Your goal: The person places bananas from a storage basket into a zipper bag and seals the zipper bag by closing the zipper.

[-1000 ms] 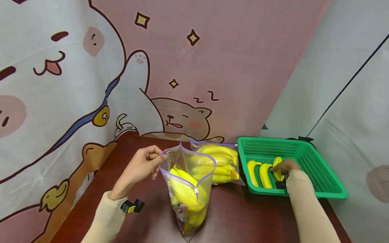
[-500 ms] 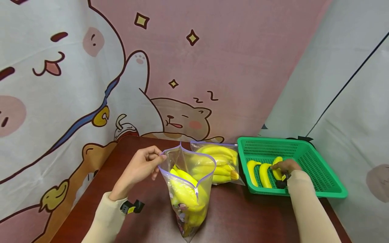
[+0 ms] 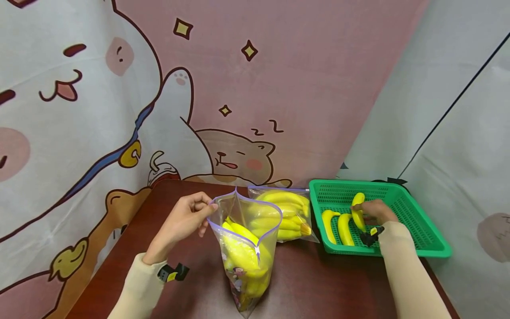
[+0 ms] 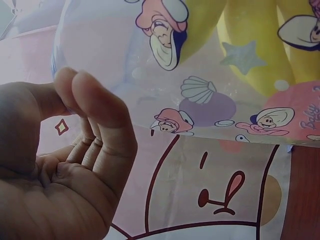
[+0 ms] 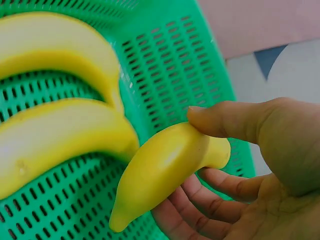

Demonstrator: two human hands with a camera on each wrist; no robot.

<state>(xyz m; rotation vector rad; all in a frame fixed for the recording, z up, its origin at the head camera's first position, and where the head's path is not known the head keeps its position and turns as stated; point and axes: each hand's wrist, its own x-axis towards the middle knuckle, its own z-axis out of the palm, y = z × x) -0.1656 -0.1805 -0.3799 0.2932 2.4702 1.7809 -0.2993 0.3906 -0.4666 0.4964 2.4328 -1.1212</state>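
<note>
Between finger and thumb my left hand (image 3: pixel 186 221) pinches the purple upper edge of a clear zip bag (image 3: pixel 268 261), which stands upright with its mouth spread apart. Several bananas (image 3: pixel 241 254) fill its lower part; cartoon prints show on the bag in the left wrist view. Over the green basket (image 3: pixel 432 241), my right hand (image 3: pixel 377 210) grips a single banana (image 5: pixel 160 170), thumb on one side and fingers underneath. Two more bananas lie side by side in the basket, one (image 5: pixel 60 135) close to the held one and another (image 5: pixel 55 42) beyond it.
Behind the standing bag lies a second zip bag (image 3: pixel 312 235) holding several bananas, close against the basket's left side. Everything rests on a dark red-brown table (image 3: pixel 314 283). Cartoon-printed cloth (image 3: pixel 311 88) hangs at the back and sides.
The right hand has lifted the banana slightly up from the basket floor, moving a little up and left. The left hand and the bag it holds have stayed in place.
</note>
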